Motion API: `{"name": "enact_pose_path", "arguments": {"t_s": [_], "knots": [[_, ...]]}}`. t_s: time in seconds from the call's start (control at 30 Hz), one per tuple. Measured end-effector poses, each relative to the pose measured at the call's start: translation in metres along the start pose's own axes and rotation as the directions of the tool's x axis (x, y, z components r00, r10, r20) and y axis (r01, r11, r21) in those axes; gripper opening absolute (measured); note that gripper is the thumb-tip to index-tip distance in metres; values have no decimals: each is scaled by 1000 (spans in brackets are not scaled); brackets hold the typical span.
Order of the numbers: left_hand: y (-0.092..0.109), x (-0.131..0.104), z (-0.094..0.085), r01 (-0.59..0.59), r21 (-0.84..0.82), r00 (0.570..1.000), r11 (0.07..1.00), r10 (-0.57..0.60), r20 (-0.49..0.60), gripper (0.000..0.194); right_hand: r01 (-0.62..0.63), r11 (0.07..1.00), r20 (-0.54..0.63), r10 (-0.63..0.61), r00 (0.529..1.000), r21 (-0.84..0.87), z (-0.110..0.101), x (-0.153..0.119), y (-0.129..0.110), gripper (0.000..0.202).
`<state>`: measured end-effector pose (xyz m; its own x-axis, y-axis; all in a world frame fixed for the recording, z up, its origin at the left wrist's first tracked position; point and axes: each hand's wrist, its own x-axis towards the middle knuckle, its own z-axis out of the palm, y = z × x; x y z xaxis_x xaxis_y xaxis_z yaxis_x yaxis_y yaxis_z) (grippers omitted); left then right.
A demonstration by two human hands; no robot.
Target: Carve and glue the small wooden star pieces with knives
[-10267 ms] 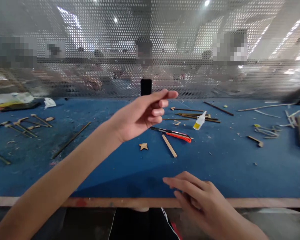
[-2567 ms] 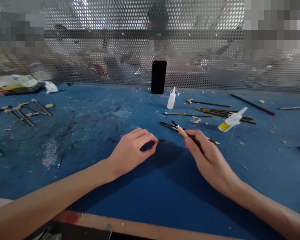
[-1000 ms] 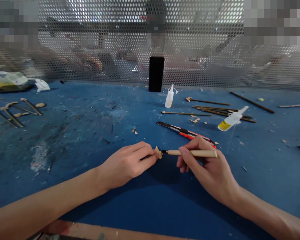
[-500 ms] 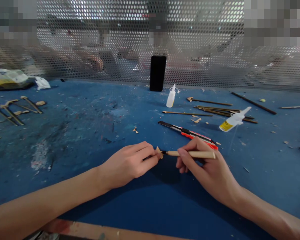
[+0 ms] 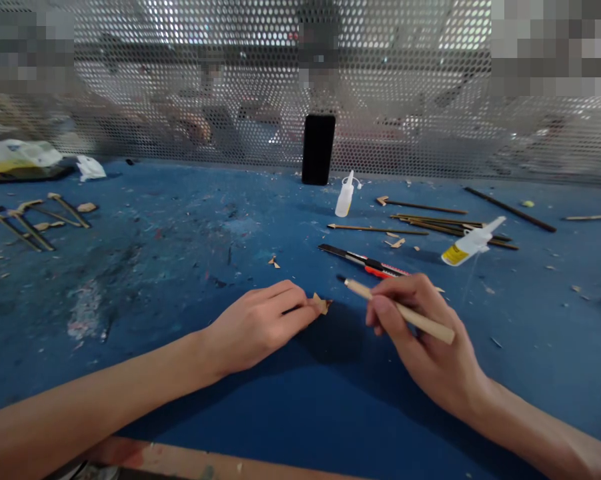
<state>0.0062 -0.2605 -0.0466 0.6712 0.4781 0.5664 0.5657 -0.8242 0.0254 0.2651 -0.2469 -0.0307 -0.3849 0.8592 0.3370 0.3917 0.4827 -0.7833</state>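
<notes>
Wood piece (image 5: pixel 323 305) in pinched left hand (image 5: pixel 269 325) — tool (image 5: pixel 424 323) in curled right hand (image 5: pixel 434 360)

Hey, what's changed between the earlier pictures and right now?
Both hands looked empty at first; now the left hand holds a small wooden piece and the right hand a pale-handled tool. Since half a second ago, the tool's dark tip has moved away from the piece, rightward and farther from the person. The phone, the bottle beside it and the utility knife look unmoved.
</notes>
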Motion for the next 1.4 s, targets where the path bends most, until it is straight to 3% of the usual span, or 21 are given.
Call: {"name": "enact_pose_path", "arguments": {"t_s": [0.07, 0.17, 0.3, 0.43, 1.07, 1.2, 1.4], "knots": [[1, 0, -1, -2, -18, 1000, 1000, 2, -26, 14, 15, 999, -34, -17, 999, -47, 0, 4, 2, 11], [4, 2, -5, -30, -22, 997, 999, 29, -75, 13, -5, 994, 25, 7, 1000, -108, 0, 9, 2, 8], [8, 7, -10, -65, -1, 990, 998, 65, -128, 13, -2, 1000, 125, 5, 992, -21, -1, 9, 0, 7], [9, 10, -12, -85, 36, 983, 996, 90, -159, 9, -5, 999, 151, 0, 989, 35, -2, 6, -1, 11], [12, 10, -16, -155, 31, 969, 987, 158, -190, 14, 42, 995, 145, -54, 988, 86, -2, 3, -5, 14], [13, 11, -21, -184, 62, 974, 981, 190, -120, 12, 37, 995, 143, -51, 988, 98, -1, 2, -5, 15], [15, 14, -23, -222, 101, 963, 970, 235, -136, 10, 52, 993, 143, -67, 987, 107, -1, 1, -6, 16]]}}
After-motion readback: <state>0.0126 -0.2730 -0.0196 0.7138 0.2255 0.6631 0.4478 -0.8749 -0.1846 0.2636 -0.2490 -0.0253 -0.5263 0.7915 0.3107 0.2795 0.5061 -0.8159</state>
